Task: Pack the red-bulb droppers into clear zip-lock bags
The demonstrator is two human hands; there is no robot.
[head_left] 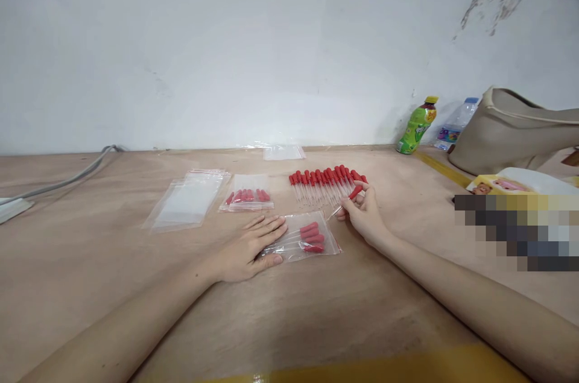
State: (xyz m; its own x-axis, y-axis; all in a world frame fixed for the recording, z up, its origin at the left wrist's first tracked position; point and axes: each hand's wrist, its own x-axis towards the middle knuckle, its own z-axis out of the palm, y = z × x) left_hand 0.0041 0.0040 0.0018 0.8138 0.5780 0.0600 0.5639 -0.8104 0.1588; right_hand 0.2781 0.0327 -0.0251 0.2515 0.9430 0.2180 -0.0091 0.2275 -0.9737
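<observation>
My left hand (251,248) lies flat, fingers stretched out, pressing down the open end of a clear zip bag (301,240) that holds several red-bulbed droppers. My right hand (364,214) pinches one dropper (348,199) by its glass stem, the red bulb pointing up and away, just right of the bag. Behind it lies a row of several loose droppers (325,184) on the wooden table (289,310).
A filled bag of droppers (246,197) and a stack of empty bags (187,202) lie to the left. Another bag (283,152) sits by the wall. A green bottle (417,125), a water bottle (456,123), a beige bag (515,129) and a cable (67,178) line the edges.
</observation>
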